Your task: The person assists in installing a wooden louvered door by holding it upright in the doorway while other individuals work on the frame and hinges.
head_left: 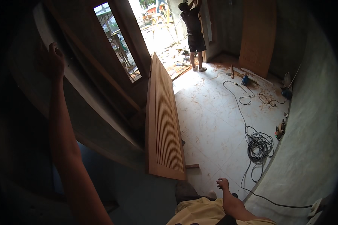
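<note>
My left hand point(53, 62) is raised at the far left, against the pale edge of the wall opening point(84, 90). Shadow hides part of its fingers; they look loosely bent, with no object showing in them. Low in the middle, my right hand point(223, 183) hangs in front of my body, its fingers slightly curled and apart, holding nothing. Between my hands and ahead, a wooden louvred door panel point(167, 123) stands on its long edge, leaning a little. Neither hand touches it. A small wood piece point(192, 166) lies by its near end.
A coiled black cable point(260, 146) lies on the dusty tiled floor point(210, 123), running to a socket block point(316, 207). Farther off are a blue power tool point(245, 80), wood shavings and a leaning wooden panel point(257, 37). Another person point(193, 30) works with raised arms at the doorway.
</note>
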`<control>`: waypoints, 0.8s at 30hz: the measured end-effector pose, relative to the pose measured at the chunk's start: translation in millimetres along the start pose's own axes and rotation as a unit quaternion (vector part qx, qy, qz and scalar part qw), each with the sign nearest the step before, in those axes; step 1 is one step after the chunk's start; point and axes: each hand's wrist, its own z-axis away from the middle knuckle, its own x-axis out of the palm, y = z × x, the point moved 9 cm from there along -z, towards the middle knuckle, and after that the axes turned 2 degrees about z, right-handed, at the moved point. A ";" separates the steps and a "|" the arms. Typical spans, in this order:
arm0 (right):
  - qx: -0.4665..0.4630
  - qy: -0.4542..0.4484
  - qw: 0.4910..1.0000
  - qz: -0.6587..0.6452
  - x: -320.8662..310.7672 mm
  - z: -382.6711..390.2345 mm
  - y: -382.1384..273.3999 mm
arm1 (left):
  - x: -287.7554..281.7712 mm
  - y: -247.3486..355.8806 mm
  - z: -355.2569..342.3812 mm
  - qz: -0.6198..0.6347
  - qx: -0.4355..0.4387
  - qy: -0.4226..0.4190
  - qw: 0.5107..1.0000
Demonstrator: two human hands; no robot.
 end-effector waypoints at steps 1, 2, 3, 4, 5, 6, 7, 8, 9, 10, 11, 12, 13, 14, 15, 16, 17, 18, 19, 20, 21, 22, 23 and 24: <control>-0.003 -0.001 1.000 -0.001 -0.1 0.2 -1.0 | 0.3 -1.3 -0.2 0.007 -0.001 0.000 1.000; 0.000 0.000 1.000 -0.002 -0.3 0.0 -1.3 | 0.7 -2.2 -0.3 0.014 -0.002 0.001 1.000; 0.002 0.000 1.000 -0.002 -0.4 -0.2 -1.9 | 1.9 -2.7 -0.1 0.006 -0.002 -0.004 1.000; 0.006 0.000 1.000 -0.003 -0.2 -0.2 -1.4 | 2.1 -2.2 -0.2 -0.002 -0.002 -0.008 1.000; 0.004 0.000 1.000 -0.005 -0.3 -0.2 -1.6 | 2.4 -1.7 -0.3 -0.010 -0.001 -0.012 1.000; 0.003 0.000 1.000 -0.006 -0.5 -0.2 -1.9 | 1.4 -1.3 -0.3 -0.008 -0.002 -0.009 1.000; 0.001 0.000 1.000 -0.007 -0.6 -0.6 -1.9 | 1.2 -1.4 0.0 -0.006 -0.003 -0.006 1.000; 0.000 0.002 1.000 -0.005 -1.1 -0.9 -1.6 | 0.9 -1.6 0.3 -0.005 -0.004 -0.002 1.000; 0.000 0.003 1.000 -0.002 -1.7 -1.2 -1.3 | 1.4 -1.7 0.4 -0.002 -0.003 -0.001 1.000; -0.001 0.003 1.000 0.000 -1.3 -0.3 -1.1 | 1.9 -1.6 0.1 0.001 0.000 0.001 1.000; 0.000 0.003 1.000 -0.002 -0.9 -0.1 -1.5 | 2.4 -1.3 0.0 0.003 0.002 0.003 1.000; 0.000 0.003 1.000 -0.003 -0.7 -0.3 -2.2 | 2.9 -1.2 0.3 0.000 0.003 0.004 1.000; 0.001 0.003 1.000 -0.004 -0.7 -0.2 -2.3 | 2.5 -1.3 0.8 -0.004 0.003 0.004 1.000; -0.002 0.003 1.000 -0.005 -0.6 0.0 -3.0 | 2.1 -1.2 1.0 -0.008 0.004 0.004 1.000; -0.004 0.003 1.000 -0.005 -0.5 -0.1 -3.9 | 2.1 -0.9 0.7 -0.009 0.004 0.003 1.000; -0.007 0.003 1.000 -0.005 -0.5 0.1 -4.1 | 2.1 -0.8 0.6 -0.011 0.005 0.001 1.000; -0.006 0.003 1.000 -0.005 -0.4 0.1 -3.9 | 1.9 -0.8 0.4 -0.012 0.005 0.000 1.000; -0.005 0.004 1.000 -0.004 -0.3 -0.2 -4.1 | 2.1 -0.8 -0.1 -0.015 0.005 -0.002 1.000; -0.005 0.004 1.000 -0.003 -0.2 -0.3 -4.7 | 3.2 -1.3 -0.1 -0.018 0.004 -0.005 1.000; -0.004 0.004 1.000 -0.004 0.1 -0.3 -5.1 | 4.0 -2.0 0.1 -0.021 0.004 -0.007 1.000; -0.003 0.004 1.000 -0.004 0.4 -0.2 -5.5 | 4.6 -2.7 0.8 -0.023 0.004 -0.009 1.000; -0.003 0.005 1.000 -0.006 0.1 -0.5 -5.2 | 3.8 -2.1 0.3 -0.024 0.003 -0.010 1.000; -0.002 0.004 1.000 -0.006 0.5 -0.5 -4.6 | 2.9 -1.5 -0.3 -0.025 0.003 -0.012 1.000; -0.001 0.002 1.000 -0.007 0.8 -0.7 -4.3 | 1.9 -0.5 -0.4 -0.029 0.001 -0.012 1.000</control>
